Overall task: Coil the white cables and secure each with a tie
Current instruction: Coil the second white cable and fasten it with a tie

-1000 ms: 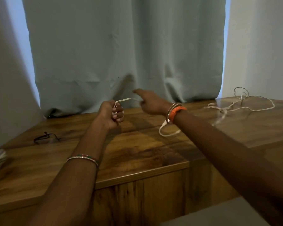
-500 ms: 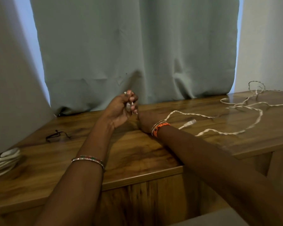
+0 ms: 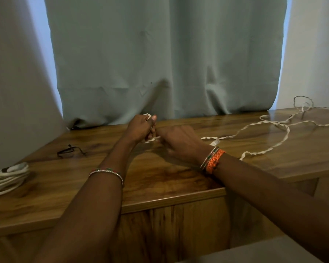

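A long twisted white cable (image 3: 270, 126) lies loose across the right part of the wooden table (image 3: 160, 175), with a raised loop at the far right. My left hand (image 3: 141, 128) grips a small bunch of this cable, a white bit showing above its thumb. My right hand (image 3: 180, 141) is right beside it, palm down over the table, and a short white stretch of cable runs between the two hands. Whether the right fingers pinch the cable is hidden. A white plug end (image 3: 215, 142) lies behind my right wrist.
A coiled white cable (image 3: 6, 179) bound with a dark tie sits at the table's left edge. A loose black tie (image 3: 70, 149) lies on the left half. Grey curtains hang behind the table, touching its back edge. The front edge runs under my forearms.
My right hand, stretched out pulling cable a second ago, came back beside the left hand and now lies lower over the table. The loose cable slid left along the table.
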Tool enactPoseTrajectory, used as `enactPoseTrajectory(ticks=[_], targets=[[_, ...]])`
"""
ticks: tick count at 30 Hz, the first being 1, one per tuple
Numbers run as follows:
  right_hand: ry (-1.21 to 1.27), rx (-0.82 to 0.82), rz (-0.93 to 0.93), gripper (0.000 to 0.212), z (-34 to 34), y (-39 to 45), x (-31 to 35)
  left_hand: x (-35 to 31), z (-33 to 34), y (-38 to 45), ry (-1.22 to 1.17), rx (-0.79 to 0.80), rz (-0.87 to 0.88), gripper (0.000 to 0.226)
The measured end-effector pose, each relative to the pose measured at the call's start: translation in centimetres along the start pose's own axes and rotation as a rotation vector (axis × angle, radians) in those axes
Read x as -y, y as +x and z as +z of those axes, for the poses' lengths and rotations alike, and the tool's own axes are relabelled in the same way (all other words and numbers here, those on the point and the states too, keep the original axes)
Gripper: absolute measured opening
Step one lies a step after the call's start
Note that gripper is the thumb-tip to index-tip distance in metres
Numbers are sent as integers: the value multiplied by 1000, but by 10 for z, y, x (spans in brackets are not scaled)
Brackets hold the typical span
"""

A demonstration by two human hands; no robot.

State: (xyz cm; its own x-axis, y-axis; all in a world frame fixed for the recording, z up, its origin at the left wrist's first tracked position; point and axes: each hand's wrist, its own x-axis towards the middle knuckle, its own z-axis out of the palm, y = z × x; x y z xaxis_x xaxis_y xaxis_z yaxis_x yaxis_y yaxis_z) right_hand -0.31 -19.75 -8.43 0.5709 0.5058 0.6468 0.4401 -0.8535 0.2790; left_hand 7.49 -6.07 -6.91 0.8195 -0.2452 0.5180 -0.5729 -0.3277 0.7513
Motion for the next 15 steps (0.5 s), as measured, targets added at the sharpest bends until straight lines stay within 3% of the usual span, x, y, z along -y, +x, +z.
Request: enactPoseTrajectory(ticks=[2, 4, 7, 11, 15], targets=[[-26, -74, 41, 14, 0, 4, -11, -5, 0, -4, 128, 26, 3, 50], [-77, -150, 76, 8, 1, 8, -22, -10, 1, -4, 87, 80, -94, 49], [-182, -275, 130, 15, 7, 16, -38, -29, 7, -8, -231, 243, -286, 40], [-113, -390, 268, 19, 19, 27, -66, -51, 14, -17, -720, 474, -324, 40], [-61, -304, 376, 16, 32, 28, -77, -53, 18, -20, -800, 643, -275, 34]])
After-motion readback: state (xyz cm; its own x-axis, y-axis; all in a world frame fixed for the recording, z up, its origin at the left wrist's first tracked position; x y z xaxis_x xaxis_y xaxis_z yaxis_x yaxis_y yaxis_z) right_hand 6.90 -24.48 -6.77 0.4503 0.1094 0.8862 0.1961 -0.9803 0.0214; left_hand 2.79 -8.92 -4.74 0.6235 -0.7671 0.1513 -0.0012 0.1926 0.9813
